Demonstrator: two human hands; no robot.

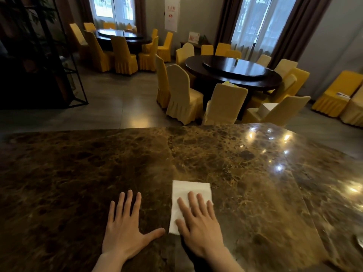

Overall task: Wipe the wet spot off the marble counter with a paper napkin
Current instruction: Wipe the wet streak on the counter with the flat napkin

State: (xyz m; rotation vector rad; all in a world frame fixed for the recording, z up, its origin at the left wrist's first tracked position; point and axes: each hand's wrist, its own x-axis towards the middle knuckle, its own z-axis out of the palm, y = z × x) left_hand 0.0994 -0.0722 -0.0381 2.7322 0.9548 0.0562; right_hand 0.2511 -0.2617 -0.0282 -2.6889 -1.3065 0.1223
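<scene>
Head view: napkin [190, 201] lies flat under right-hand fingers [193, 203].

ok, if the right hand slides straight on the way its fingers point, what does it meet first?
The right hand lies flat on the paper napkin, fingers pointing away across the marble counter. Past the napkin's far edge the way looks free: bare marble to the counter's far edge, as far as the picture shows.

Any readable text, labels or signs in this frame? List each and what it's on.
Nothing can be read with confidence.
White wall banner: red characters and a red mark, too blurred to read.
Small sign on the far sideboard: red print, too small to read.
Napkin, marble counter, both hands: no text.
</scene>
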